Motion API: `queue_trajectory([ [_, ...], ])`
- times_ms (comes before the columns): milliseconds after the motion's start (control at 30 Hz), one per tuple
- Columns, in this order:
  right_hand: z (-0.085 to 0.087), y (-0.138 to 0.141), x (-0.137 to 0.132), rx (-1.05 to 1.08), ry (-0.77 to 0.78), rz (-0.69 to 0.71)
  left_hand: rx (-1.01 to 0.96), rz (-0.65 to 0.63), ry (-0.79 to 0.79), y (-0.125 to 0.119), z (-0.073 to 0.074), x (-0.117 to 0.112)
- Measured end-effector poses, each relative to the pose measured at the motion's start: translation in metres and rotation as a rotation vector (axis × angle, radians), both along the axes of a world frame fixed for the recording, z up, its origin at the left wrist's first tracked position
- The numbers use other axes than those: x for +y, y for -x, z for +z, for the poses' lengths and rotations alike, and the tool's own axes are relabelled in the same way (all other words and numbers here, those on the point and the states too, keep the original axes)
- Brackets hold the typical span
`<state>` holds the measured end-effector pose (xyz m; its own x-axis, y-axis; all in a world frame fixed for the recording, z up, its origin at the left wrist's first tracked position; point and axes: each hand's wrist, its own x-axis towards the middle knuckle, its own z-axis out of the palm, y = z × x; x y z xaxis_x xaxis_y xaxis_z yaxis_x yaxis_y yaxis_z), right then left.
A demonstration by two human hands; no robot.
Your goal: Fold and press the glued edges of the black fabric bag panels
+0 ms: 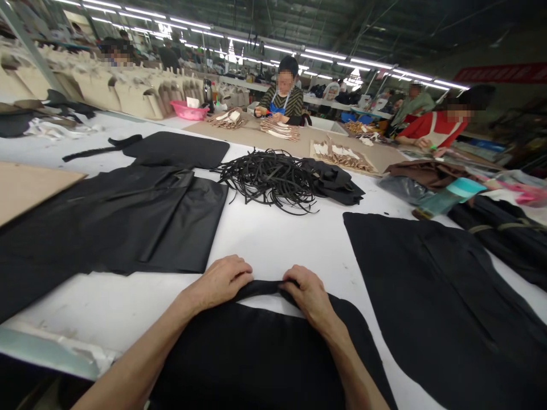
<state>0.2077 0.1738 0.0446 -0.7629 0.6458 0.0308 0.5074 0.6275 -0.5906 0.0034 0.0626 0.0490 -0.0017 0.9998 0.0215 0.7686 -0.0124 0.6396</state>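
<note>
A black panel (252,353) of cloth or leather lies at the table's front edge, directly before me. Along its far side runs a narrow black strip (262,286), with a gap of white table showing between the two. My left hand (224,279) pinches the strip's left part, fingers curled over it. On the right part, my right hand (305,287) grips the same strip between thumb and fingers. Whether the strip is joined to the panel under my hands is hidden.
Black sheets (171,222) lie to the left, and a large black piece (427,273) to the right. Beyond my hands is a heap of thin black strips (273,176). A teal-lidded bottle (448,198) lies at the right. Co-workers sit across the table.
</note>
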Motion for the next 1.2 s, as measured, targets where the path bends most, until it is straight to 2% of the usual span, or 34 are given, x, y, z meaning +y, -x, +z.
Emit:
queue_trajectory([
  [167, -0.006, 0.001, 0.000, 0.005, -0.026, 0.008, -0.120, -0.044, 0.136, 0.012, 0.008, -0.005],
  [367, 0.001, -0.005, 0.006, -0.007, 0.051, 0.003, -0.167, -0.057, 0.138, 0.017, 0.012, -0.004],
  [533, 0.022, -0.036, 0.015, -0.166, 0.134, -0.104, -0.073, 0.045, 0.151, 0.016, 0.009, -0.004],
  [633, 0.033, -0.060, 0.021, -0.309, 0.193, -0.116, 0.001, 0.057, 0.170, 0.014, 0.007, -0.005],
  [733, 0.037, -0.081, 0.026, -0.365, 0.171, -0.153, 0.073, 0.056, 0.175, 0.011, 0.007, -0.005],
  [967, 0.030, -0.108, 0.033, -0.325, 0.149, -0.201, 0.174, 0.044, 0.190, 0.020, 0.009, -0.004],
  [1200, 0.019, -0.115, 0.030, -0.221, 0.111, -0.357, 0.146, 0.085, 0.187, 0.017, -0.002, -0.001],
])
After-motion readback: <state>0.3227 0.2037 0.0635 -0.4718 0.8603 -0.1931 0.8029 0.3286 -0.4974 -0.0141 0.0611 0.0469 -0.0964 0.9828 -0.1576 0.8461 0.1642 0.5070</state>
